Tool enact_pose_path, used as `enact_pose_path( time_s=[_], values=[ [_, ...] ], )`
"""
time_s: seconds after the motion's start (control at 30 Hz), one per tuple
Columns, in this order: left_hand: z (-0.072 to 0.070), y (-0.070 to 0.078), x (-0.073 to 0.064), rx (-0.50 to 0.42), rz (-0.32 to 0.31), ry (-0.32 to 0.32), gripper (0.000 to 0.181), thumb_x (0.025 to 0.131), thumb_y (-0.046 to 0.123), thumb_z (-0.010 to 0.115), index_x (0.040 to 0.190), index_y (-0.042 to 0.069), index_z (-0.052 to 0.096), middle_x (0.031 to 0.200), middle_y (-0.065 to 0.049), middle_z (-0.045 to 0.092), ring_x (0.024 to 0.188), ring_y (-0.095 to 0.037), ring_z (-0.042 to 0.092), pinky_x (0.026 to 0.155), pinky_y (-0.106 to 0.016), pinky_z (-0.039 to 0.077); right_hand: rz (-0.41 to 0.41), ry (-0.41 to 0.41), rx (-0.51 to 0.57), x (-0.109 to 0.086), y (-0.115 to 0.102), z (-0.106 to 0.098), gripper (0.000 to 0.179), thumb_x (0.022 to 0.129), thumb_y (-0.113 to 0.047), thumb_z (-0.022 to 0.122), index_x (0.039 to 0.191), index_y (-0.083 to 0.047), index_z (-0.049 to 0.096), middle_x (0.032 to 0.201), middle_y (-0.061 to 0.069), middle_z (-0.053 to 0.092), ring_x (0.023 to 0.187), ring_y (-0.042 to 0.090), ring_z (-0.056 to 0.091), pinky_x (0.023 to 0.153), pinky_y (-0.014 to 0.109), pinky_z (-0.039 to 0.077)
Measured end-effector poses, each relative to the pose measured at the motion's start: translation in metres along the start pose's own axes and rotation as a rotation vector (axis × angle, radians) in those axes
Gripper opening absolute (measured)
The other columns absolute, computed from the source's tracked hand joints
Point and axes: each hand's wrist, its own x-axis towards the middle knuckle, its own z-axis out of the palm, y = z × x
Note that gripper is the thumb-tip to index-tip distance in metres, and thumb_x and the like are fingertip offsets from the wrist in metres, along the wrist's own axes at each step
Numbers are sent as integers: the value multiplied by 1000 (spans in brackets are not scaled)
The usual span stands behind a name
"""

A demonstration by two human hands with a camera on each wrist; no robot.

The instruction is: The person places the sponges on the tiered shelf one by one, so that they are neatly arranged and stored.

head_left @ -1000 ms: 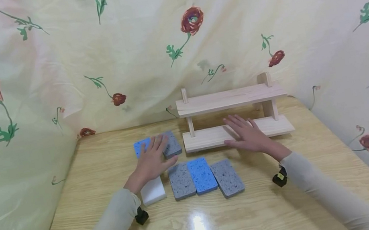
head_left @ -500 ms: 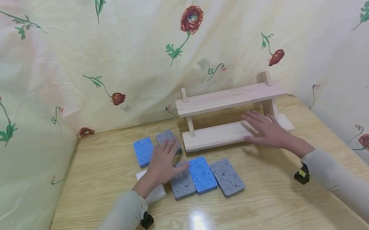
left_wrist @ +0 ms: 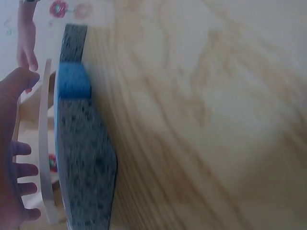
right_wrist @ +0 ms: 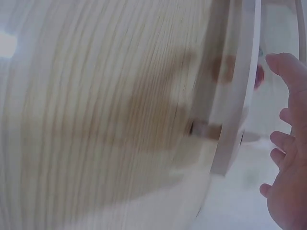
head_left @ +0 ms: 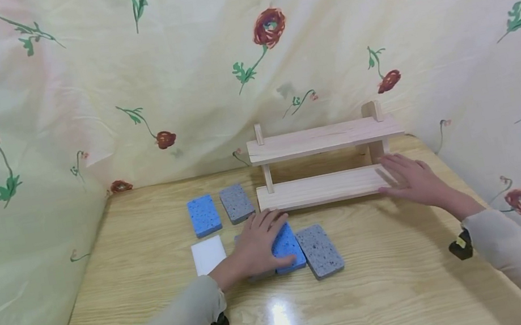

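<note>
My left hand (head_left: pixel 258 246) hovers, fingers spread, over the front row of sponges; nothing is in its grip. Beneath it a speckled grey sponge (left_wrist: pixel 86 163) is mostly hidden in the head view, and a blue sponge (head_left: pixel 289 249) is partly covered. A second grey sponge (head_left: pixel 320 251) lies tilted to the right of the blue one. Beside the right end of a two-tier wooden shelf (head_left: pixel 319 190) is my right hand (head_left: pixel 416 182), fingers loosely extended and holding nothing. The right wrist view has that hand (right_wrist: pixel 292 143) beside the shelf's edge; whether it touches is unclear.
Behind the front row lie another blue sponge (head_left: pixel 204 215) and another grey one (head_left: pixel 237 203). A white sponge (head_left: pixel 208 254) sits left of my left hand. Flowered cloth (head_left: pixel 203 68) encloses the wooden table (head_left: pixel 367 305) at the back and sides.
My left hand has moved right and nearer, from above the back sponges to above the front row. My right hand has slid right along the shelf to its end. The sponges stay put.
</note>
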Motion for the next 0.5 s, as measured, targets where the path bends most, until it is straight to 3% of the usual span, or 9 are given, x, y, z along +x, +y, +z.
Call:
enact_pose_path(
  time_s=[0.27,0.5],
  values=[
    [4,22,4,42,54,-27,101,87,77,55,162,15,27,169,-10,26,157,-32,21,126,-57,19,44,28,24,-12,30,-6,84,90,-40,74,154,1,38,157,34,35,144,56,28,103,78,23],
    [7,35,10,81,96,-32,107,84,82,54,162,13,28,165,-8,33,155,-29,26,125,-56,21,84,-49,26,-8,46,-9,88,90,-41,75,153,6,36,156,35,35,143,60,28,105,78,25]
  ],
)
